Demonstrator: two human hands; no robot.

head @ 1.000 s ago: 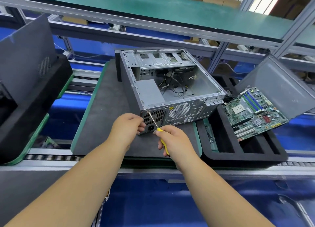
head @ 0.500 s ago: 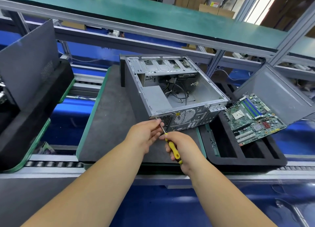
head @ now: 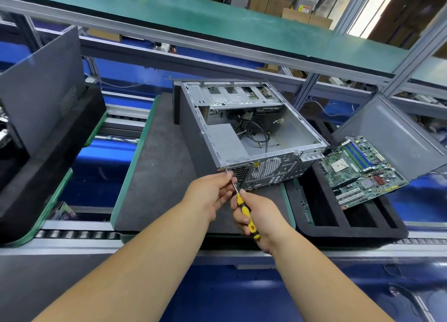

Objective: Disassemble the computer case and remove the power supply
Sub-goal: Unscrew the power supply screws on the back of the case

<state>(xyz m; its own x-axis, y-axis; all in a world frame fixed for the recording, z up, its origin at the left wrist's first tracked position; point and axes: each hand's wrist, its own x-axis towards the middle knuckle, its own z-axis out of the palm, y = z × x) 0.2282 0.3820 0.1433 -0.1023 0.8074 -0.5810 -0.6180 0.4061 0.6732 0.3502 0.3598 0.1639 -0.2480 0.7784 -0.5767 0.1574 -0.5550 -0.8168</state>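
Frame centre: right hand (head: 257, 219) grips screwdriver (head: 244, 209); left hand (head: 212, 193) pinches shaft, steadying tip on case (head: 244, 133) rear-corner screw (head: 226, 169), prob. PSU fixing.

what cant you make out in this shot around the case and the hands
- Head view: screwdriver tip and the screw at the computer case rear corner, too small and crowded by the left hand fingers.
- Head view: lower rear panel of the case, hidden behind both hands.
- Head view: power supply sides, hidden by the case walls.
- Head view: motherboard markings, too small.
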